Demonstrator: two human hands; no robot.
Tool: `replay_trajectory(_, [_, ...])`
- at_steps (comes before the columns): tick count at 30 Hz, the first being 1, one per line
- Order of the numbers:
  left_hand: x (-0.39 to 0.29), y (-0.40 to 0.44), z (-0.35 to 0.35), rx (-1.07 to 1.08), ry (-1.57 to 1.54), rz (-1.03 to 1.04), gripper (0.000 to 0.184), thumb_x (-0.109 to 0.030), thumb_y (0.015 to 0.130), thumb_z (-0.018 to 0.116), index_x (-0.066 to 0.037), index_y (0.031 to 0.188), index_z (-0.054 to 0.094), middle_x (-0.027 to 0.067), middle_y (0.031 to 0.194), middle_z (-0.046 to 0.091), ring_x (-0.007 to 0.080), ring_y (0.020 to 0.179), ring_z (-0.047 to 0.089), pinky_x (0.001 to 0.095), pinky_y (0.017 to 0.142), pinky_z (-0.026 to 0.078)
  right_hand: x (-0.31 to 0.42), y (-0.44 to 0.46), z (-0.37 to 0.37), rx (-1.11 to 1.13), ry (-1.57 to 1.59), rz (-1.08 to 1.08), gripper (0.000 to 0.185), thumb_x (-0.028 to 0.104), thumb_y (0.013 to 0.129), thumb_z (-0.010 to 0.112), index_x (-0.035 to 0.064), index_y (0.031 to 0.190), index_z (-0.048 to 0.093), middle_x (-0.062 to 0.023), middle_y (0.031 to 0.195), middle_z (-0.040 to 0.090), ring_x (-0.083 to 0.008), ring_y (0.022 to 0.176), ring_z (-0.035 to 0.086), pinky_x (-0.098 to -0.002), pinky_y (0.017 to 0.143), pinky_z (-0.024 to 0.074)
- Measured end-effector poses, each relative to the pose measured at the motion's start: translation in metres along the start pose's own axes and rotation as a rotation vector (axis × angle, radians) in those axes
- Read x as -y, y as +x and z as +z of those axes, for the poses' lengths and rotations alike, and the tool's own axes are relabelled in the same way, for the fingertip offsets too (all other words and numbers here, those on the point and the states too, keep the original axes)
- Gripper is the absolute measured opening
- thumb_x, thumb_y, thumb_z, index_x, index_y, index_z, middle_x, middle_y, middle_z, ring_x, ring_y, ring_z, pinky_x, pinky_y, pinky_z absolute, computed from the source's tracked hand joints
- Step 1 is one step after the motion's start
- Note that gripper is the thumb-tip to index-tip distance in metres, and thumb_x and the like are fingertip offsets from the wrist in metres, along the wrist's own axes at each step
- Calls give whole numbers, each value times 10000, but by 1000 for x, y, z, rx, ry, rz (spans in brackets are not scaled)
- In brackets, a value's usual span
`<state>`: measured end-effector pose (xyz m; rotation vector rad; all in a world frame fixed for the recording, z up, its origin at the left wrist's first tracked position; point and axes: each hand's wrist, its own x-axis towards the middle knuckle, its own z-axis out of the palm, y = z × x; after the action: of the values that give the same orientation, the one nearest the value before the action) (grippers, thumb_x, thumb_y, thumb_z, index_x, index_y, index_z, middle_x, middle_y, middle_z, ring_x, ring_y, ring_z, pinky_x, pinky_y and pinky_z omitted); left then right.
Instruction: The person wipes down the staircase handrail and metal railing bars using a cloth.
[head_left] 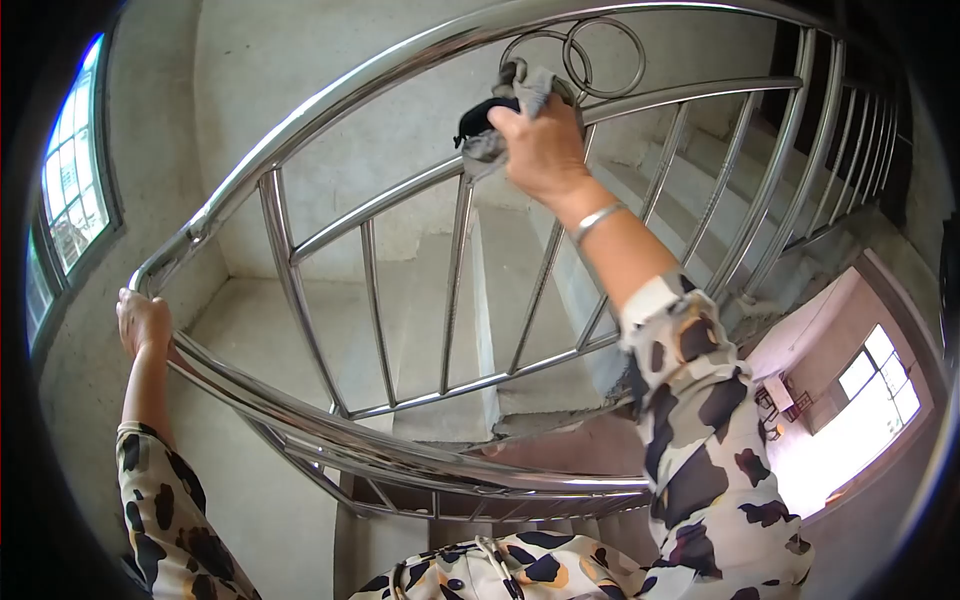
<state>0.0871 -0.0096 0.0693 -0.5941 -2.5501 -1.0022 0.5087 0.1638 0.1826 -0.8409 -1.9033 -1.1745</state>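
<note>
A crumpled grey and black cloth (487,147) is bunched in my right hand (548,150). The hand is closed on it and presses it around the slanted middle rail (400,200) of a shiny metal stair railing. Two metal rings (604,58) sit just beyond the cloth, under the top handrail (400,62). At the far left, my left hand (146,322) is wrapped around the bend of the handrail. Its fingertips are partly hidden behind the metal. A silver bangle (600,218) circles my right wrist.
Concrete stairs (540,300) rise behind the balusters toward the right. A lower handrail (420,465) curves in front of my body. Barred windows (75,165) are in the left wall. At the lower right, an opening shows a room with a table (777,391) and chairs.
</note>
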Motion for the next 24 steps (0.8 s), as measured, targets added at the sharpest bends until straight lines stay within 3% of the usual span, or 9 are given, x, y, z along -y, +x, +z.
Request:
replay_trajectory(5, [4, 4, 4, -19, -17, 14, 371, -122, 748, 489, 15, 1090, 444, 223, 1128, 491, 372, 1060, 486, 410, 900, 396, -54, -46, -25, -203, 83, -140, 245, 59, 637, 550, 91, 871, 615, -197, 841, 565, -376, 858, 503, -440, 735, 416])
replay_trajectory(9, [2, 3, 3, -6, 15, 7, 379, -143, 756, 506, 15, 1095, 443, 218, 1130, 493, 371, 1058, 489, 412, 896, 401, -115, -64, -30, -208, 143, 381, 267, 61, 664, 568, 50, 928, 606, -212, 879, 570, -357, 796, 546, -388, 721, 447])
replay_trajectory(12, [2, 3, 5, -9, 36, 5, 394, -155, 757, 514, 16, 1104, 441, 216, 1134, 493, 366, 1064, 487, 409, 901, 399, -114, -56, -27, -401, 471, 368, 309, 54, 678, 576, 10, 983, 589, -169, 925, 587, -285, 852, 568, -326, 776, 450])
replay_trajectory(13, [3, 5, 7, -8, 44, 13, 394, -155, 757, 514, 16, 1104, 441, 216, 1134, 493, 366, 1064, 487, 409, 901, 399, -101, -54, -15, -386, 635, 391, 316, 53, 692, 569, -12, 1002, 580, -174, 933, 586, -297, 884, 564, -342, 799, 445])
replay_trajectory(14, [5, 7, 8, -19, 35, 2, 399, -156, 756, 514, 16, 1109, 441, 215, 1140, 491, 363, 1066, 486, 407, 904, 396, -87, -60, -5, -350, 176, 230, 346, 67, 701, 577, -13, 1037, 562, -181, 961, 582, -315, 911, 554, -359, 831, 431])
replay_trajectory(17, [1, 7, 9, -9, 42, 4, 409, -159, 754, 514, 16, 1117, 441, 215, 1150, 489, 359, 1073, 483, 404, 912, 391, -20, -90, 29, -403, 302, 392, 403, 138, 707, 616, 3, 1078, 532, -303, 1024, 493, -448, 966, 478, -435, 861, 396])
replay_trajectory(20, [3, 8, 5, 8, 61, -8, 426, -165, 754, 513, 13, 1133, 439, 220, 1152, 490, 349, 1083, 482, 400, 915, 386, 23, -141, 38, -229, 250, 437, 393, 127, 695, 630, 18, 1061, 537, -379, 1112, 388, -511, 1022, 421, -460, 903, 367])
replay_trajectory(22, [4, 11, 12, 24, 64, 3, 437, -170, 754, 512, 11, 1145, 435, 226, 1150, 492, 341, 1088, 483, 397, 915, 385, 49, -188, 39, -32, 336, 512, 461, 13, 612, 625, 32, 1064, 535, -375, 1158, 351, -509, 1019, 422, -456, 906, 367])
replay_trajectory(24, [15, 24, 23, -18, 41, 14, 414, -152, 749, 494, 23, 1120, 441, 221, 1152, 487, 368, 1082, 473, 406, 916, 384, 72, -246, 50, 95, 392, 519, 403, 68, 650, 614, 53, 1049, 557, -331, 1104, 381, -476, 963, 448, -464, 852, 388])
